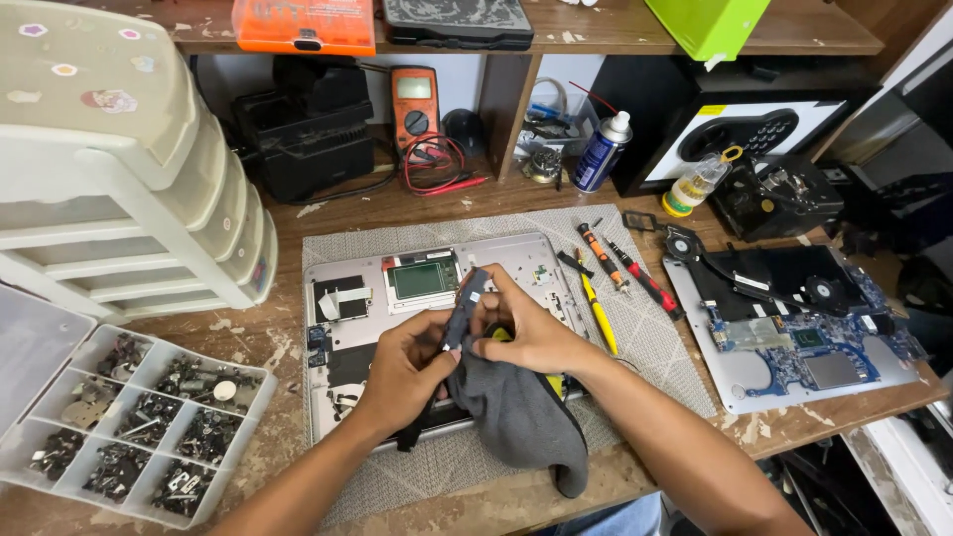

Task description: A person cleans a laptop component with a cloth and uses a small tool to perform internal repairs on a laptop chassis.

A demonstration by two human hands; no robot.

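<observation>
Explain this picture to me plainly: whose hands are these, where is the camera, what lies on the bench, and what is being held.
There is no machine here. A person works with two bare hands, and the single picture comes from a camera worn on their head, looking down at a wooden workbench.

The left hand and right hand together hold a narrow dark strip-shaped part and a grey cloth that hangs below it.

Under the hands, on a grey mat, lies an opened laptop shell. To the right are screwdrivers and a circuit board with fans. At the left stand a tray of sorted screws and a plastic drawer unit. Behind are a multimeter and a spray can.
</observation>
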